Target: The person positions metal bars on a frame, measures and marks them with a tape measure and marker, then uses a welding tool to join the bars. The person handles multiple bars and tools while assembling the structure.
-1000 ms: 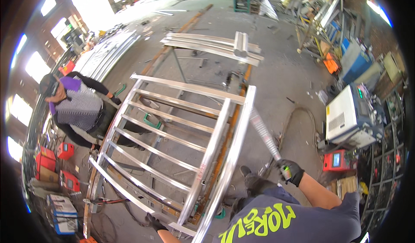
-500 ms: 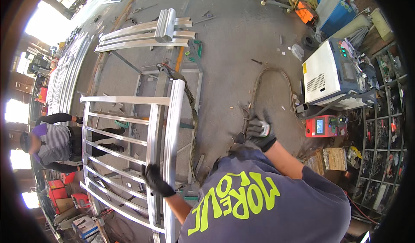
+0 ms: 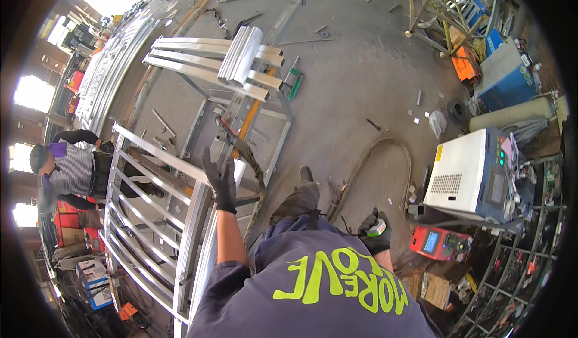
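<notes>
Head view. The left hand, in a black glove, is released: fingers extended and spread, nothing in its grasp. It is located at the upper right corner of the barred metal frame; whether it touches the frame cannot be determined. The right hand, likewise gloved, is closed around a small green and white tape measure, held out to the person's right, well apart from the frame.

The frame lies to the person's left, its parallel bars meeting the long side rail nearest the person. A co-worker in a striped top stands at the far side of it. Beyond its upper end, bundled metal profiles rest across other lengths of metal. A red machine with a screen stands on the right, near the right hand.

Differences from the earlier record: one second ago the tape's blade ran extended between the right hand and the frame, and the left hand was at the frame's lower end. Half a second ago the left hand was over the side rail. It has since moved up to the corner, and the right hand remains closed on the tape measure.
</notes>
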Demonstrator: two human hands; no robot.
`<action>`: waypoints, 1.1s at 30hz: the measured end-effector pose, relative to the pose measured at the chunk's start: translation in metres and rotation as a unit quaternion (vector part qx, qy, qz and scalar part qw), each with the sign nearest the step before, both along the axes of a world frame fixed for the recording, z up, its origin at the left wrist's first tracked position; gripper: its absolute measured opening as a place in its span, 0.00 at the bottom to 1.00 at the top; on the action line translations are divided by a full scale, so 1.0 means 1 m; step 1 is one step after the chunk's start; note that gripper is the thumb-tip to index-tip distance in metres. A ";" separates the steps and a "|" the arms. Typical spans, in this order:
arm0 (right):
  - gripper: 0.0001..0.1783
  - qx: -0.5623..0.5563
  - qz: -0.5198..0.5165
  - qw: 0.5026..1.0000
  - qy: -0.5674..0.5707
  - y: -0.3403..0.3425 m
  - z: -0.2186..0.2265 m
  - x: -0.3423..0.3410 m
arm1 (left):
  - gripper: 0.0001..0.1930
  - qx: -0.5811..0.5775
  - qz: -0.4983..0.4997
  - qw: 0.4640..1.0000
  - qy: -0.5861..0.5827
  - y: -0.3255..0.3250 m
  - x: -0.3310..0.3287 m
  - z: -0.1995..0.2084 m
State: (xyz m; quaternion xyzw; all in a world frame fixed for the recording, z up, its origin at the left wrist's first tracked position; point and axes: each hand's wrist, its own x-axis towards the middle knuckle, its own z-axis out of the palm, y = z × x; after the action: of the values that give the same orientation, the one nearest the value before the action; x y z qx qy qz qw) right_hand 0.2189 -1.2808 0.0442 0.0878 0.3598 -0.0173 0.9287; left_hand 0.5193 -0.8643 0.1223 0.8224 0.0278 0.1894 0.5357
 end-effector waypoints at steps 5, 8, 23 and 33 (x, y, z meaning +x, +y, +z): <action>0.12 -0.020 0.004 1.000 0.012 -0.063 -0.006 0.079 | 0.43 0.072 0.050 0.996 -0.003 -0.002 0.157 -0.070; 0.11 -0.028 -0.032 0.999 -0.029 -0.130 -0.056 0.111 | 0.54 0.216 0.072 0.973 0.035 -0.036 0.276 -0.079; 0.10 -0.272 0.123 0.934 0.194 -0.327 -0.017 0.489 | 0.82 0.343 0.011 0.871 0.352 -0.114 0.514 -0.038; 0.17 -0.429 0.555 0.642 -0.309 -0.346 0.072 0.864 | 0.73 -0.015 0.158 0.961 0.226 -0.238 0.407 -0.020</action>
State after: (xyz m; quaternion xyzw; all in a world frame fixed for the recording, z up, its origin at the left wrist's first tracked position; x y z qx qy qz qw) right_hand 1.0825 -1.6266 0.1161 -0.5361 -0.0150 0.3776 0.7549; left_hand 0.9264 -1.1024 0.1026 0.8208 0.2806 0.0805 0.4909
